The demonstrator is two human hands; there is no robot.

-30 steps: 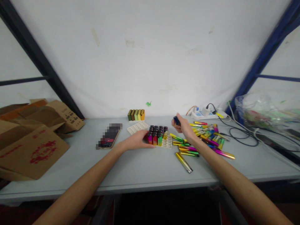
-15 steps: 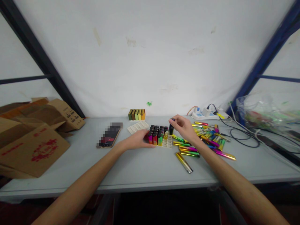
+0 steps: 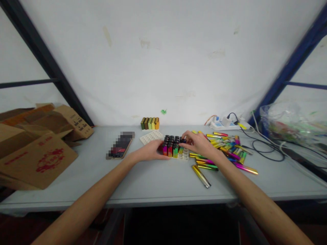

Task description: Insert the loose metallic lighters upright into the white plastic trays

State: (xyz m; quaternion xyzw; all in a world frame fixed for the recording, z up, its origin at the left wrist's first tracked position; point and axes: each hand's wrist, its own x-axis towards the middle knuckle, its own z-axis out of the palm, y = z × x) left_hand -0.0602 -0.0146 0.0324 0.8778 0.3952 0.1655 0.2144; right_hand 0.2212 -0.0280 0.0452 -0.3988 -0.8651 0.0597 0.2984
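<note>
Several black-topped lighters [image 3: 170,149] stand upright in rows in a white tray [image 3: 185,156] with round sockets. My left hand [image 3: 151,150] holds the left side of this loaded tray, thumb at the front and fingers behind. At the tray's right part, my right hand [image 3: 195,143] pinches a black-topped lighter [image 3: 183,140] among the standing ones; its lower part is hidden. Loose metallic lighters [image 3: 227,149] in yellow, pink, green and blue lie in a pile to the right. One gold and silver lighter [image 3: 201,176] lies apart, nearer the table edge.
Behind are a second white tray [image 3: 150,136] and a block of upright yellow, green and brown lighters [image 3: 150,123]. A phone [image 3: 120,145] and cardboard boxes [image 3: 43,156] are at left. A power strip [image 3: 228,125], cables and a plastic bag [image 3: 288,119] sit at right.
My right hand has moved left and down, bringing the lighter from above the tray's right side into the rows. My left hand still holds the tray. The view has shifted slightly.
</note>
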